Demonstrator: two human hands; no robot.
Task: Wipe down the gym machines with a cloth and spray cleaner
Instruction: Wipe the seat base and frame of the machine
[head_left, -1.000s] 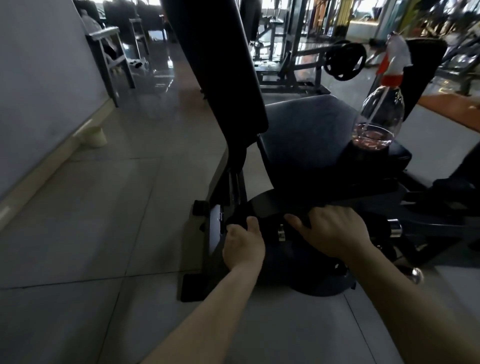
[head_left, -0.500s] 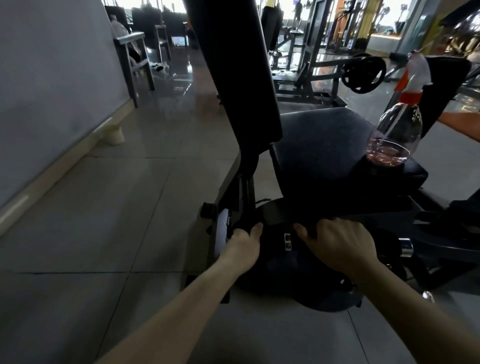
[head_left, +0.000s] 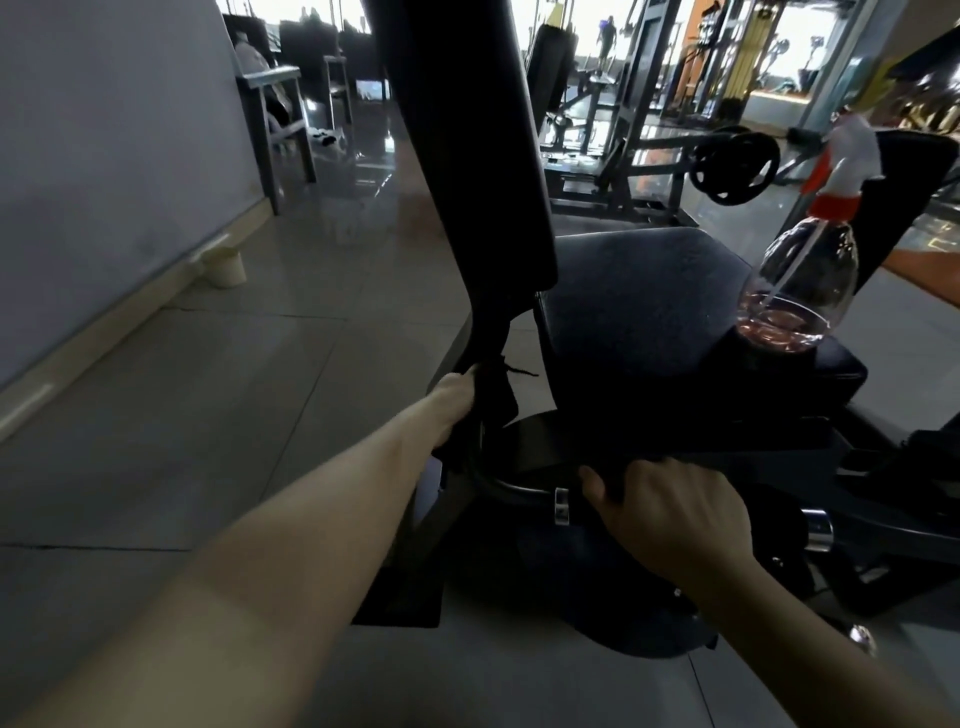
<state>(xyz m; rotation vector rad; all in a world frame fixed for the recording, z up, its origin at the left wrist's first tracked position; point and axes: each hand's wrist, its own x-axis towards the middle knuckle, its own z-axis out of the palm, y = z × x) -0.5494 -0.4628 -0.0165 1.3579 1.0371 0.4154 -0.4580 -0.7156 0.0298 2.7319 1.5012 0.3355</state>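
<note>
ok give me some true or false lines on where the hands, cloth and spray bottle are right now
1. The spray bottle stands upright on the seat pad. True.
2. The right hand holds the spray bottle. False: it grips the edge of the frame plate under the seat pad, and the bottle stands untouched.
3. The bottle is full to the neck. False: only a shallow layer of pinkish liquid sits at its bottom.
4. The left hand holds a dark cloth just below the backrest. True.
</note>
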